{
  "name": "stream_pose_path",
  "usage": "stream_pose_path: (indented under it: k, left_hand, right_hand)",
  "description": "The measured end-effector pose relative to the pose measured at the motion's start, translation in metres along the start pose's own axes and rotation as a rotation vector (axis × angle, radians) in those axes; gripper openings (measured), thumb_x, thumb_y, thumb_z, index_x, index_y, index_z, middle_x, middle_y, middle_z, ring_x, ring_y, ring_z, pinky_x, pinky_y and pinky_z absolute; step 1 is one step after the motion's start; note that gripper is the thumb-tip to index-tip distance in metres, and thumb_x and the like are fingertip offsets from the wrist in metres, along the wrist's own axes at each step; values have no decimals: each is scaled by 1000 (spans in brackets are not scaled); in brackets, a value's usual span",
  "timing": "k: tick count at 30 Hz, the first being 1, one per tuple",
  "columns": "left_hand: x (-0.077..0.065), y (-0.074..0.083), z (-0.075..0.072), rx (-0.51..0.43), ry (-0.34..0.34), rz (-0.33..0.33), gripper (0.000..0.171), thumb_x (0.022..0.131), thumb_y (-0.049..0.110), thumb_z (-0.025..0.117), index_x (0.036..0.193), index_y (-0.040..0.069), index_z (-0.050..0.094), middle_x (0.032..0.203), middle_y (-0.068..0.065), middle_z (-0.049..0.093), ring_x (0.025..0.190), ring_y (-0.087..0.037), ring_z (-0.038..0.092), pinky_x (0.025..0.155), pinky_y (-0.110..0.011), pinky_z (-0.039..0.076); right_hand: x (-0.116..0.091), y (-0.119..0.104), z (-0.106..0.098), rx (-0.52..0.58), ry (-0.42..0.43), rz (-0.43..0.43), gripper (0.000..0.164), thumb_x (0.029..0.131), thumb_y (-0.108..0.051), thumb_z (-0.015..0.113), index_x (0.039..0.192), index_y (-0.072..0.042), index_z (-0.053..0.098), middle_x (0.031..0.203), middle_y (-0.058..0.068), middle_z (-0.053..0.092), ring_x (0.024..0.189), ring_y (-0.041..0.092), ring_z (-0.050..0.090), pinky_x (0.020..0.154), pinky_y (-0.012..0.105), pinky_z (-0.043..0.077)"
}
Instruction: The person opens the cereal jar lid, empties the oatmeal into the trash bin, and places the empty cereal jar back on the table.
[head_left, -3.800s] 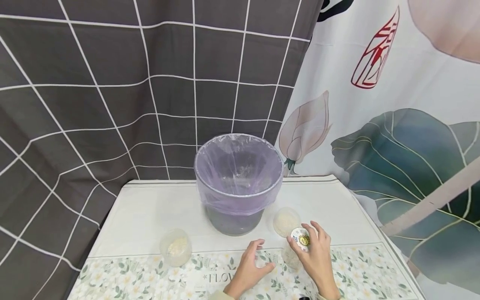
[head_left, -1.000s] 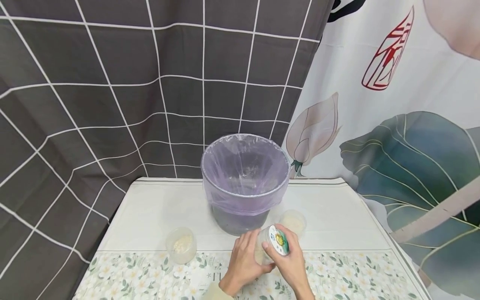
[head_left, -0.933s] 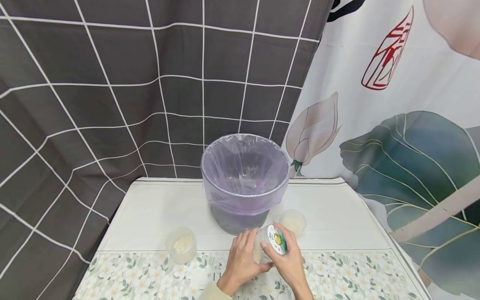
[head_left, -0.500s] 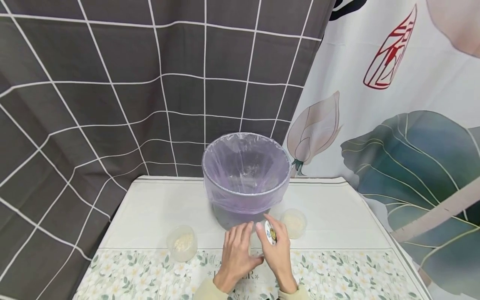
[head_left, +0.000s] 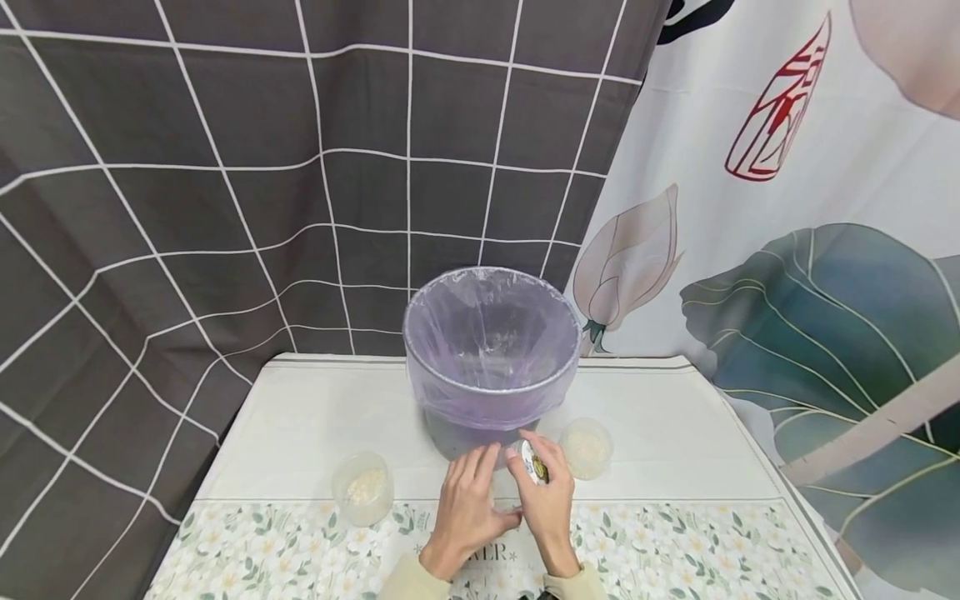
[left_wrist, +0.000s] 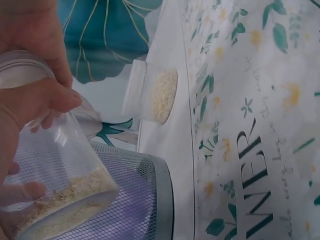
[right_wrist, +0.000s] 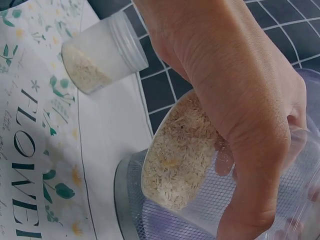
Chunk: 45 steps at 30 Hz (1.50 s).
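The jar (head_left: 506,490) had moved leftward, in front of the bin (head_left: 487,407); the left hand (head_left: 463,507) gripped its tilted body, the right hand (head_left: 546,502) its lid (head_left: 533,462)

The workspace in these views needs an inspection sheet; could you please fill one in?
Surface: white table, floral-printed along its near part.
Job's things: held jar of pale flakes, tilted; printed lid at its right end.
Clutter: left jar and right jar standing; lined mesh bin farther back.
Hands: left hand grips the held jar; right hand grips the printed lid.
Cables: nothing seen.
Surroundings: dark gridded cloth behind and left; flower-printed cloth right.
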<state>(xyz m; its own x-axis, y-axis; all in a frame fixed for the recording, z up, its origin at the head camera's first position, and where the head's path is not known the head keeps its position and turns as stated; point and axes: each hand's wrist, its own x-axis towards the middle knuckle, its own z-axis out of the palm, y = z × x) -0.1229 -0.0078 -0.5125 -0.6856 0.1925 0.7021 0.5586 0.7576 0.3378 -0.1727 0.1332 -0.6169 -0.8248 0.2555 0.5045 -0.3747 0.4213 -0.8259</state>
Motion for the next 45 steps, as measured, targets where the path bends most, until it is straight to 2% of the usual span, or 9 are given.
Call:
stream_pose_path:
  k: [3, 9, 11, 14, 18, 20, 29, 40, 45]
  left_hand:
    - [1, 0, -1, -7, -30, -16, 84, 42, 51, 68, 110, 5, 50, 99, -6, 53, 87, -20, 50, 76, -32, 40]
    - [2, -4, -7, -82, -144, -62, 86, 44, 58, 66, 113, 11, 47, 98, -1, 53, 87, -17, 51, 74, -34, 42]
    - [2, -7, -9, -113, -193, -79, 87, 45, 58, 66, 115, 11, 45, 102, -2, 53, 91, -18, 50, 75, -35, 41]
    - [3, -10, -15, -193, -320, -138, 89, 46, 58, 67, 119, 14, 42, 109, -3, 50, 97, -20, 47, 79, -38, 40]
    - [8, -18, -23, -376, -509, -213, 88, 44, 56, 70, 120, 26, 38, 110, 8, 47, 98, -14, 46, 81, -34, 38]
    - [10, -23, -24, -468, -561, -213, 87, 44, 53, 72, 120, 31, 37, 108, 14, 46, 96, -10, 46, 81, -32, 38]
    - [7, -31, -24, -560, -614, -186, 88, 44, 48, 74, 121, 33, 35, 110, 16, 45, 97, -6, 44, 83, -31, 36]
    - [4, -26, -26, -467, -612, -214, 93, 46, 56, 70, 125, 26, 31, 110, 9, 46, 98, -10, 44, 83, -32, 37]
    - [1, -19, -26, -412, -551, -218, 93, 46, 57, 69, 124, 20, 34, 112, 4, 47, 101, -15, 44, 83, -36, 37]
  right_hand:
    - [2, -11, -3, 23, 6, -46, 40, 70, -19, 66, 108, -21, 57, 110, -1, 48, 99, 17, 44, 84, 28, 33]
    - [16, -103, -26, 106, -32, -142, 33, 67, -7, 65, 101, -8, 61, 102, 7, 53, 94, 20, 47, 81, 26, 36]
    - [19, -128, -32, 106, -66, -127, 31, 67, -5, 65, 98, -7, 62, 100, 8, 53, 93, 21, 48, 79, 25, 36]
    - [20, -143, -37, 120, -118, -133, 31, 67, -4, 65, 98, -6, 61, 99, 7, 53, 91, 21, 48, 78, 22, 37]
    - [21, -153, -40, 169, -167, -243, 34, 65, -1, 64, 98, -2, 60, 97, 12, 53, 88, 26, 49, 77, 23, 38]
    - [22, -162, -41, 197, -187, -293, 34, 64, 1, 64, 97, 2, 59, 95, 15, 52, 86, 29, 49, 75, 23, 38]
    - [20, -166, -41, 240, -239, -336, 37, 62, 4, 63, 98, 1, 59, 95, 18, 50, 83, 30, 49, 72, 24, 40]
    - [18, -156, -43, 173, -287, -307, 34, 69, -4, 62, 103, -1, 58, 102, 18, 49, 90, 30, 47, 74, 25, 39]
    - [17, -143, -42, 67, -282, -264, 38, 73, -9, 61, 110, -4, 55, 108, 10, 49, 98, 26, 46, 82, 24, 37]
